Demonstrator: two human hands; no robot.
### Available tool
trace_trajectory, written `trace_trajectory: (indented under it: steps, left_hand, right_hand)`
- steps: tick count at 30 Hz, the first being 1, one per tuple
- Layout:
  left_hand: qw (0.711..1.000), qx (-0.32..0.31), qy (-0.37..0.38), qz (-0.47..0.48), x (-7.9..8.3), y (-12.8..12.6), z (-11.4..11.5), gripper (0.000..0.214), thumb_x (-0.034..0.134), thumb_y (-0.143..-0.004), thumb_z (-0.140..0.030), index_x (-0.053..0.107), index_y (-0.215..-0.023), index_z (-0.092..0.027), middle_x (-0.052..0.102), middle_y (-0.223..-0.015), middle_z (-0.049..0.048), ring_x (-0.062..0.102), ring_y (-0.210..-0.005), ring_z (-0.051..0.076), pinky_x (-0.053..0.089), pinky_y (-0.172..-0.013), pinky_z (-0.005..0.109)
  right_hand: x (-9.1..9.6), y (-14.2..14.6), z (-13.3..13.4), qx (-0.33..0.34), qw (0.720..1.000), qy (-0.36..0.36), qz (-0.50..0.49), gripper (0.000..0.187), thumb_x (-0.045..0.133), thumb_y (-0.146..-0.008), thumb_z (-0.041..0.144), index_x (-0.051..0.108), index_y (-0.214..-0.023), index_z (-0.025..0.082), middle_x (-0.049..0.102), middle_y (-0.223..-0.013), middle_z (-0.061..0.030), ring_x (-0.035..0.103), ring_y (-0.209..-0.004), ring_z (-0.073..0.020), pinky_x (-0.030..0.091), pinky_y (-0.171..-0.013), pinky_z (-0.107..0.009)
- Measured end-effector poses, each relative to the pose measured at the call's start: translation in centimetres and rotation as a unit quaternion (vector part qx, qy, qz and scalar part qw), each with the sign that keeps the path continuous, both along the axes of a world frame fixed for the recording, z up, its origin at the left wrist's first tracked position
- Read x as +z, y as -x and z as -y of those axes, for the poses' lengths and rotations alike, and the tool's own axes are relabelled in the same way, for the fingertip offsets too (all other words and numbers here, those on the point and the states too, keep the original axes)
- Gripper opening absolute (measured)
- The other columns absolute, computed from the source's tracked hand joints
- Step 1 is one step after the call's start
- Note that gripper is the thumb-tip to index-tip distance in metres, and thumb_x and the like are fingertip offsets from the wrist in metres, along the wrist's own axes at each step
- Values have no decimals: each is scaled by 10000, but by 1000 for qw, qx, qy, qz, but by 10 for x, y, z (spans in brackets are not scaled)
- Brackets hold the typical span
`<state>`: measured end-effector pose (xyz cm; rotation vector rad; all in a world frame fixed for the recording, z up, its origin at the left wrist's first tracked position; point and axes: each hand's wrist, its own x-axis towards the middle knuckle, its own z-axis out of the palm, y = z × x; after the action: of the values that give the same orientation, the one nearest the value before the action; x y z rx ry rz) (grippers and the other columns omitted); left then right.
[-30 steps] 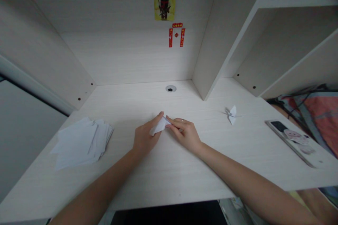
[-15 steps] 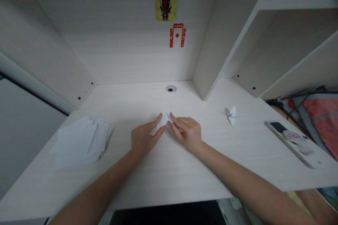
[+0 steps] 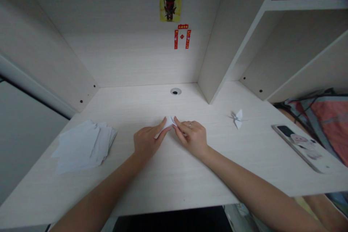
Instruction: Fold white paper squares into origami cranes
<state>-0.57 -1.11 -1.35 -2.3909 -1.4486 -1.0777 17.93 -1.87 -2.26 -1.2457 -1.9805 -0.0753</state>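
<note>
Between my two hands, just above the desk (image 3: pixel 152 192), is a small piece of folded white paper (image 3: pixel 168 122). My left hand (image 3: pixel 149 136) pinches its left side between thumb and fingers. On the right edge, my right hand (image 3: pixel 191 134), with a ring on one finger, grips the paper at a fold with its fingertips. The fingers cover part of the paper, so its full shape is hidden. Farther right on the desk stands a folded paper crane (image 3: pixel 238 119).
A loose stack of white paper sheets (image 3: pixel 78 146) lies at the left. A phone (image 3: pixel 301 148) rests near the right edge, beside a red and grey cloth (image 3: pixel 326 119). A cable hole (image 3: pixel 175 91) sits at the back, and an upright partition (image 3: pixel 217 43) rises at the back right.
Both hands stay at nearly the same place with the folded paper between them. The fingers shift only very slightly; the whole view has moved a little.
</note>
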Motion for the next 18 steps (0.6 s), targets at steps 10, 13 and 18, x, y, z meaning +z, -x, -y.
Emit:
trace_trajectory:
  steps: [10,13,18]
  left_hand:
    - [995,-51,-15,80,-3,-3,-4,306,597,-794,-270,624,-1096,-311,686,-1010,-27,666,-891,194,533,-853,328]
    - [992,-67,-11,110,-3,-3,-3,319,598,-794,-234,616,-1106,-301,677,-1039,-27,664,-898,179,518,-890,326]
    - [985,-79,22,149,-2,-7,1,322,584,-804,-221,606,-1115,-300,663,-1072,-31,654,-925,170,500,-924,343]
  right_hand:
    - [0,1,-4,-33,992,92,-84,307,457,-883,332,634,-1112,229,628,-620,6,526,-524,-99,374,-576,-221]
    - [1,3,-3,-28,990,101,-93,311,453,-884,333,633,-1114,229,628,-614,6,531,-527,-97,376,-577,-215]
    - [2,4,-2,-24,988,109,-106,314,450,-884,339,640,-1105,222,630,-614,2,530,-529,-97,374,-564,-210]
